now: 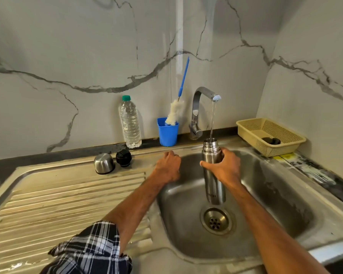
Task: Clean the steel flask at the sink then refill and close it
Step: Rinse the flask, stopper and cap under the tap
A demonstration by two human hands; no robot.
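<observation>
My right hand (225,168) grips the upper body of the steel flask (214,186), holding it upright over the sink basin (275,186). A thin stream of water runs from the tap (201,103) into the flask's open mouth. My left hand (168,167) rests at the basin's left rim with its fingers curled, holding nothing. The flask's steel cup lid (104,163) and black stopper (123,158) stand on the drainboard to the left, behind the ridged part.
A blue cup (167,134) with a long bottle brush (175,113) stands left of the tap. A clear plastic water bottle (130,123) is beside it. A beige basket (271,135) with a dark object sits back right. The drain (216,221) lies below the flask.
</observation>
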